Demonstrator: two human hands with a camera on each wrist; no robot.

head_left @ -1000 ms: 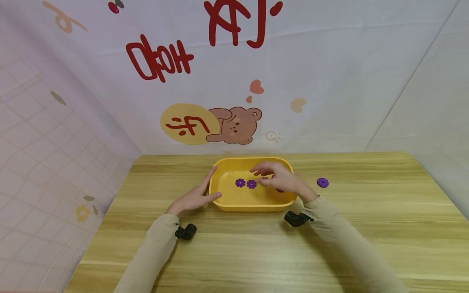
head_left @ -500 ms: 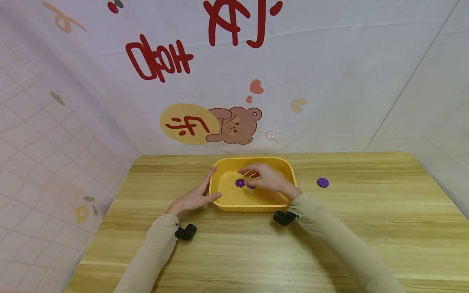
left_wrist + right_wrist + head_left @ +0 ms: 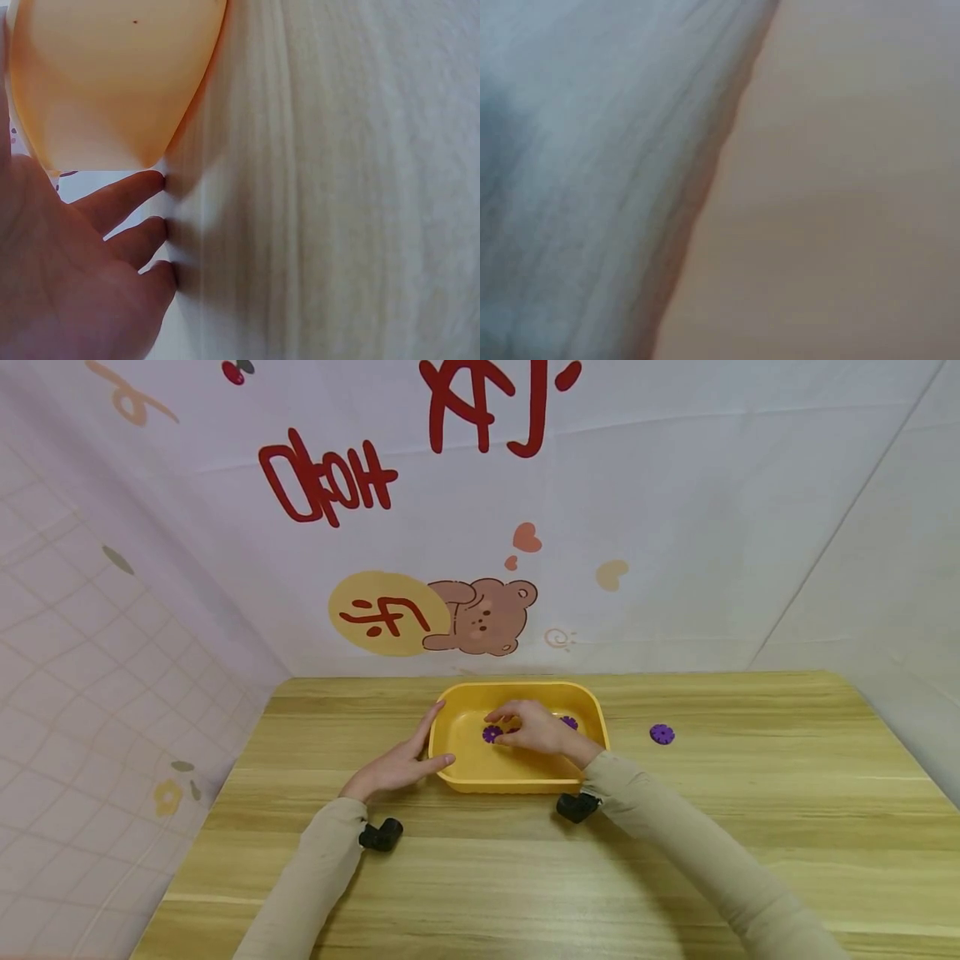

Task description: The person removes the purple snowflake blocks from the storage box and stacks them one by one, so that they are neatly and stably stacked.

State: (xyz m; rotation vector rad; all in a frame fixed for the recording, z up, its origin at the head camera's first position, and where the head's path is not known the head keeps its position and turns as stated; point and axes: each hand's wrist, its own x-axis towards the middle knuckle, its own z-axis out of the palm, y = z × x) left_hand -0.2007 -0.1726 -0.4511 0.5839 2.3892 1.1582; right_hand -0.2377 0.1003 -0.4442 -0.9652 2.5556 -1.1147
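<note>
The yellow plastic basin [image 3: 517, 787] stands on the table with several purple notched plastic discs on its floor. My left hand [image 3: 397, 768] rests at the basin's left end, thumb over the rim and fingers extended along the outside. In the left wrist view, three fingertips touch the tabletop beside the basin wall [image 3: 97, 82]. Inside the basin, my right hand [image 3: 536, 727] reaches down with bent fingers, thumb and forefinger apart. One notched disc [image 3: 491, 734] lies right at these fingertips; another [image 3: 570, 722] shows behind the hand. The hand partly hides the other discs.
A loose purple disc [image 3: 662, 734] lies on the wooden table [image 3: 480, 877], right of the basin. Behind the table hangs a white printed cloth [image 3: 660, 510]. The right wrist view is blurred, filled by the basin's outer wall [image 3: 832, 195] and tabletop.
My right hand has moved left and lower inside the basin, from the right-hand discs to the left-hand ones. My left hand and the basin have stayed still.
</note>
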